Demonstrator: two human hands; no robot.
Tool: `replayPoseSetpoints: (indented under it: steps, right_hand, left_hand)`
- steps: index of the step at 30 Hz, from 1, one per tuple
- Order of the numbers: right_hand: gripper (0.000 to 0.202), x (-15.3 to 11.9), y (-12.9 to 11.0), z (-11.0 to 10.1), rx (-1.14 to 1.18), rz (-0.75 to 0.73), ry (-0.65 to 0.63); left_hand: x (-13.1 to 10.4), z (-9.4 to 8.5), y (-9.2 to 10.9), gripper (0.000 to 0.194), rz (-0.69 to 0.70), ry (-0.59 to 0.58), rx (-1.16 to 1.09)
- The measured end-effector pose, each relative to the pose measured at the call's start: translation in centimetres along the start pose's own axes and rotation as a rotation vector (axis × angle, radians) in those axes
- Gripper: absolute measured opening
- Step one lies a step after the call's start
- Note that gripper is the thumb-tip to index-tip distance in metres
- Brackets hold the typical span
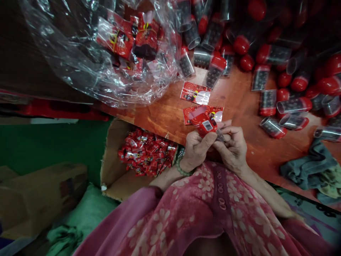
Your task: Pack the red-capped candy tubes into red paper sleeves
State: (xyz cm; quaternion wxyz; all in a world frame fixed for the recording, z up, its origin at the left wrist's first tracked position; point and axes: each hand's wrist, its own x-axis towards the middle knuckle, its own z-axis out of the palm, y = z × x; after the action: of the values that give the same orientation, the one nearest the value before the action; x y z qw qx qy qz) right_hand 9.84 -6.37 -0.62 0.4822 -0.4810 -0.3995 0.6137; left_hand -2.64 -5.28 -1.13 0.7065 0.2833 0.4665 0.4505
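Observation:
My left hand (pixel 197 147), with a green bead bracelet at its wrist, pinches a red printed card (pixel 204 122) with a white barcode label, apparently folded. Close against it, my right hand (pixel 234 147) has its fingers curled around the end of a clear tube of dark pellets (pixel 220 135); the fingers hide most of this tube. Just beyond both hands, a flat red printed card (pixel 219 113) lies partly under the held one. Another such card (pixel 195 93) is farther up the table, with a red-capped tube of dark pellets (pixel 214 70) beside it.
Many red-capped tubes (pixel 269 103) spread over the right and far side of the wooden table (pixel 239 96). A large clear plastic bag (pixel 149 92) holds bundled red cards. Below the left edge, a cardboard box (pixel 113 153) contains red packs. A grey-green cloth (pixel 306 165) lies right.

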Motion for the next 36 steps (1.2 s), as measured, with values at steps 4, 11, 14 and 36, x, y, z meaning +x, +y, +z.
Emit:
replayPoseSetpoints:
  steps: [4,11,14,36]
  right_hand:
    - [0.035,0.3,-0.2,0.0,0.1,0.063,-0.051]
    - [0.038,1.0,-0.1,-0.2,0.171,0.122,-0.113]
    - [0.036,0.8,0.1,0.0,0.167,0.121,-0.145]
    - [0.028,1.6,-0.2,-0.3,0.136,0.055,-0.107]
  left_hand:
    - [0.0,-0.4,0.0,0.056,-0.041,-0.037,0.006]
    - [0.5,-1.3,0.2,0.063,-0.017,-0.089,-0.135]
    - [0.7,-0.8,0.3,0.062,-0.048,-0.05,-0.165]
    - [0.7,0.2,0.6,0.065,-0.115,-0.05,-0.249]
